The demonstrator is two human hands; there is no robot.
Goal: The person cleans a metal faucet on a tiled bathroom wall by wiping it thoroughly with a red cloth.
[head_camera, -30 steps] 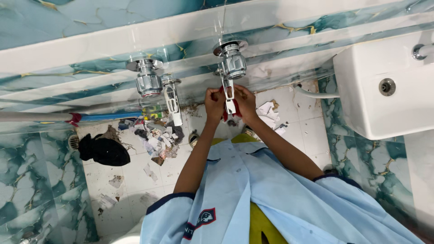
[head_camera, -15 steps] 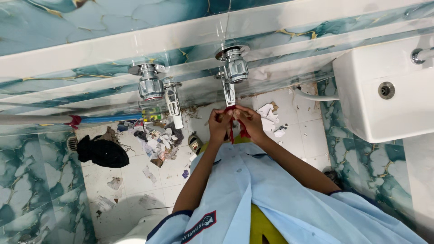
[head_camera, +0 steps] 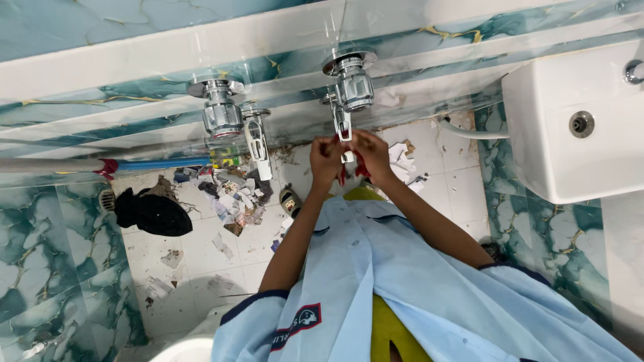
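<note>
Both my hands are raised under the right chrome tap (head_camera: 350,86) on the marbled wall. My left hand (head_camera: 325,159) and my right hand (head_camera: 371,153) pinch a red cloth (head_camera: 351,167) around the lower end of the tap's lever handle (head_camera: 343,127). The cloth hangs down between the two hands. My light blue sleeves fill the lower part of the view. A second chrome tap (head_camera: 221,114) with its own lever (head_camera: 256,142) is to the left, untouched.
A white cistern (head_camera: 573,121) with a hose (head_camera: 469,133) is at the right. Paper scraps (head_camera: 231,201), a black cloth (head_camera: 154,213) and a floor drain (head_camera: 107,199) lie on the white floor tiles. A grey pipe with a red and blue end (head_camera: 100,165) runs at the left.
My hands dropped below the lever with the red cloth half a second ago, then rose back to the lever's lower end. The camera shifted slightly.
</note>
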